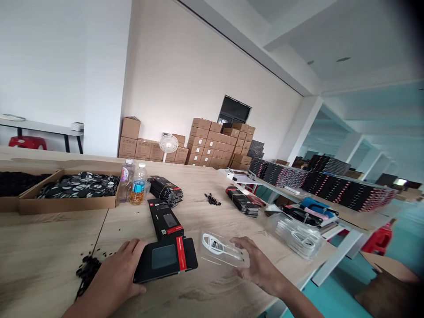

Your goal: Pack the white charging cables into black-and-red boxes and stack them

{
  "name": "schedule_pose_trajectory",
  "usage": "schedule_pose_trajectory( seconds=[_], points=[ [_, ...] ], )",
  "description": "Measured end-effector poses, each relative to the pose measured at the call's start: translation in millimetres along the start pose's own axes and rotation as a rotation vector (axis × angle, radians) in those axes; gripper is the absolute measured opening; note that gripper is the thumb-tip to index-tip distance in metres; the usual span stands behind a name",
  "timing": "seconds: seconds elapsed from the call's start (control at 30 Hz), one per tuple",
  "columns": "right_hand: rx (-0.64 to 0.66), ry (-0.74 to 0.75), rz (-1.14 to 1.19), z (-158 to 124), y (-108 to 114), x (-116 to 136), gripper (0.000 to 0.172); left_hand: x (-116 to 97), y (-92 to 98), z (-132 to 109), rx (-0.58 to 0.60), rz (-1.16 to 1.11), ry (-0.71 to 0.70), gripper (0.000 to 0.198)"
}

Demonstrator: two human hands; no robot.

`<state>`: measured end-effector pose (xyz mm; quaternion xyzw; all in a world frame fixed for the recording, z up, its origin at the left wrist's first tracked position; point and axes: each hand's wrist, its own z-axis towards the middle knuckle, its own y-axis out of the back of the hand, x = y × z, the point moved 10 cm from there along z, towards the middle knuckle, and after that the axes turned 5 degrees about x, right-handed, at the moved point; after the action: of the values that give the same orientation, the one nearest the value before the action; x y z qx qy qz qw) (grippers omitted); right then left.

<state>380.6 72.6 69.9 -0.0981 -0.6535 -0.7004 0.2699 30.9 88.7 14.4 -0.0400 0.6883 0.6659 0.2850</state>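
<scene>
My left hand (121,269) grips a black box (164,258) with a red stripe and a window, its flap at the right end sticking out. Just to the right, my right hand (253,263) holds a clear plastic tray (223,251) by its right end, with a coiled white cable (213,244) inside. The tray and the box are apart. Behind the held box, another black box (164,218) lies on the wooden table (195,212). Small black parts (88,269) are heaped beside my left forearm.
Two bottles (138,185) stand beside a carton of black discs (79,187). Banded stacks of black boxes (166,191) lie behind. Clear trays with cables (296,234) are piled at the right, near small black pieces (212,199) and another banded stack (241,201).
</scene>
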Motion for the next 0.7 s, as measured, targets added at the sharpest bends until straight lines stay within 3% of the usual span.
schedule_pose_trajectory(
  seconds=[0.27, 0.43, 0.5, 0.6, 0.7],
  points=[
    [0.049, 0.107, -0.279, 26.2, -15.2, 79.0, 0.078, 0.0, 5.7, 1.9, -0.063, 0.019, 0.020, 0.064],
    [0.122, 0.315, -0.146, 28.9, -44.5, 136.7, 0.094, 4.1, 12.3, 1.4, -0.193, -0.030, 0.017, 0.062],
    [0.005, 0.345, -0.046, 29.4, -48.4, 151.2, 0.092, 10.9, 19.1, 0.6, -0.288, -0.060, 0.050, 0.057],
    [-0.276, 0.267, 0.181, 30.9, -49.9, 152.5, 0.087, 15.7, 27.7, -1.1, -0.418, -0.130, 0.070, 0.050],
    [-0.300, 0.194, 0.550, 40.0, -73.3, 150.0, 0.098, 11.4, 25.5, -2.8, -0.470, -0.266, 0.051, 0.058]
  ],
)
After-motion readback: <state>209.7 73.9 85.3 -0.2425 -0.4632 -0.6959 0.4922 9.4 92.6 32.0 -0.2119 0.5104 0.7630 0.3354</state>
